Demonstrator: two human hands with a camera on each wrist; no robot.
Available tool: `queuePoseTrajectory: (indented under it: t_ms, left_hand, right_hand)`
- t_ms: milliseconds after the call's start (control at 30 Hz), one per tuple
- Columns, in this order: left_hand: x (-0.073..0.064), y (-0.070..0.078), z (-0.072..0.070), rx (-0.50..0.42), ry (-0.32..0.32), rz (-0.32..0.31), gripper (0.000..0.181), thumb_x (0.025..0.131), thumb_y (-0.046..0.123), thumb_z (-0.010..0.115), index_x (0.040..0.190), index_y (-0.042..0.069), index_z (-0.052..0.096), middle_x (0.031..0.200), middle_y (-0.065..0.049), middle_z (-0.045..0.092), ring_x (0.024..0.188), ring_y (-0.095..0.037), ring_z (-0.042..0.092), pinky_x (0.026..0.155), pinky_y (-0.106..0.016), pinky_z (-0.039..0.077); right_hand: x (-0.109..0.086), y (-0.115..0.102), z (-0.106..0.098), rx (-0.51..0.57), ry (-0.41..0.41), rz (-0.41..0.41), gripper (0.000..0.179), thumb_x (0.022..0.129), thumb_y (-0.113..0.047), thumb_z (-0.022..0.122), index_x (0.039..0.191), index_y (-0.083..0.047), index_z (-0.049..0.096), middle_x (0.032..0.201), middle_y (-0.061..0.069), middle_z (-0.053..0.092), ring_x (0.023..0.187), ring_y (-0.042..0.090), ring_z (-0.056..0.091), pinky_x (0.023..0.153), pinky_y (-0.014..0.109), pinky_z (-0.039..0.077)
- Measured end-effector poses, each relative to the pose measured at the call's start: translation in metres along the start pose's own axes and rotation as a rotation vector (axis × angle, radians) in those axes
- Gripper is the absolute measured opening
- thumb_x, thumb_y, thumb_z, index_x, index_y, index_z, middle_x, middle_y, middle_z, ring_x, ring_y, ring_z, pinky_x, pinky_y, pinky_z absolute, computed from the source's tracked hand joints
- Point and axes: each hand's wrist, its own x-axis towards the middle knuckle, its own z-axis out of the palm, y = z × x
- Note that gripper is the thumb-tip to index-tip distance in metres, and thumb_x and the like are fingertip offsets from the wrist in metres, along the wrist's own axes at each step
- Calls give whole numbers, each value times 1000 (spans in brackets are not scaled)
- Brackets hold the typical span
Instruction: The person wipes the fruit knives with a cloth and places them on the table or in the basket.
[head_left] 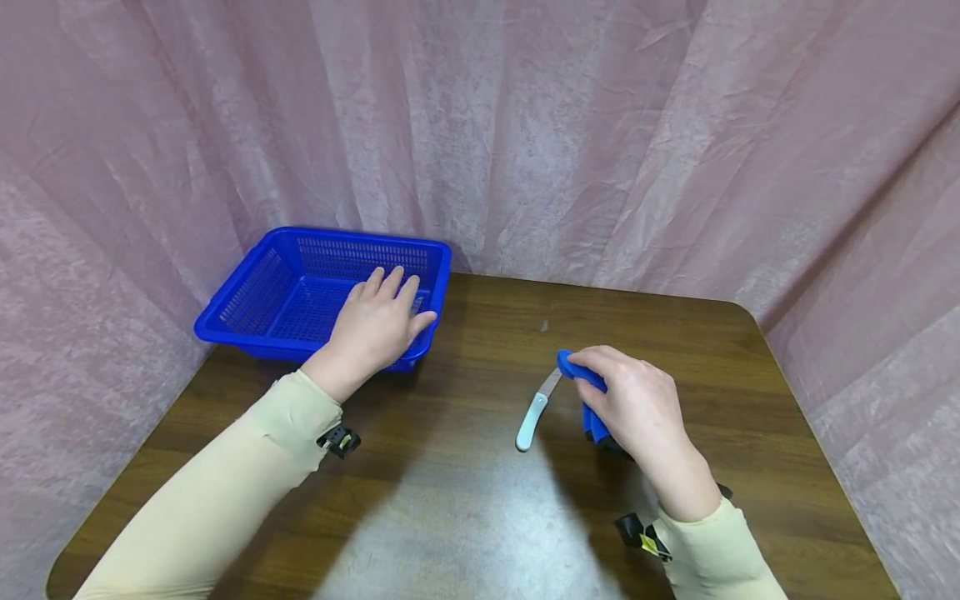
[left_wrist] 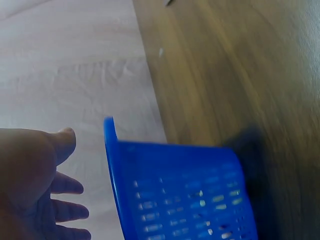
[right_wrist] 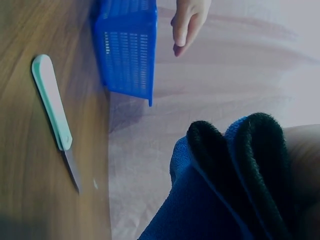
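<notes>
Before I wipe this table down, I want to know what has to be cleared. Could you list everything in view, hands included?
table: 1, brown wood grain, beneath everything
curtain: panel count unclear, pink, behind and beside the table
basket: 1, blue, far left of the table
knife: 1, pale green handle and grey blade, on the table between basket and cloth
folded cloth: 1, blue and black, in the right hand
speck: 1, pale, near the table's far edge
wrist units: 2, black, one at each wrist
sleeves: 2, pale yellow-green, on both arms
left hand: 1, bare, above the basket
right hand: 1, bare, gripping the cloth
</notes>
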Motion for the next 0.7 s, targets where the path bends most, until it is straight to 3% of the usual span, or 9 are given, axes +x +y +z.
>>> queuePoseTrajectory:
  t_ms: [167, 400, 700]
  left_hand:
    - [-4, 13, -1, 11, 30, 32, 69, 111, 49, 65, 156, -2, 56, 162, -31, 50, 151, -55, 45, 120, -66, 39]
    - [-12, 30, -1, 13, 133, 100, 68, 107, 48, 71, 152, -2, 60, 157, -30, 55, 148, -55, 49, 118, -65, 43]
    - [-19, 51, -1, 36, 178, 149, 69, 107, 51, 71, 153, 0, 61, 159, -28, 55, 149, -52, 50, 119, -64, 42]
  right_hand:
    - [-1, 3, -1, -5, -2, 12, 29, 96, -11, 85, 123, -20, 84, 122, -3, 80, 86, 24, 78, 62, 45, 56]
    - [-4, 9, -1, -15, 3, 23, 29, 96, -11, 85, 124, -19, 84, 124, -2, 80, 89, 25, 79, 63, 46, 56]
    - [-5, 18, -3, -18, 3, 46, 29, 96, -12, 85, 125, -18, 83, 124, 1, 80, 89, 28, 79, 61, 46, 55]
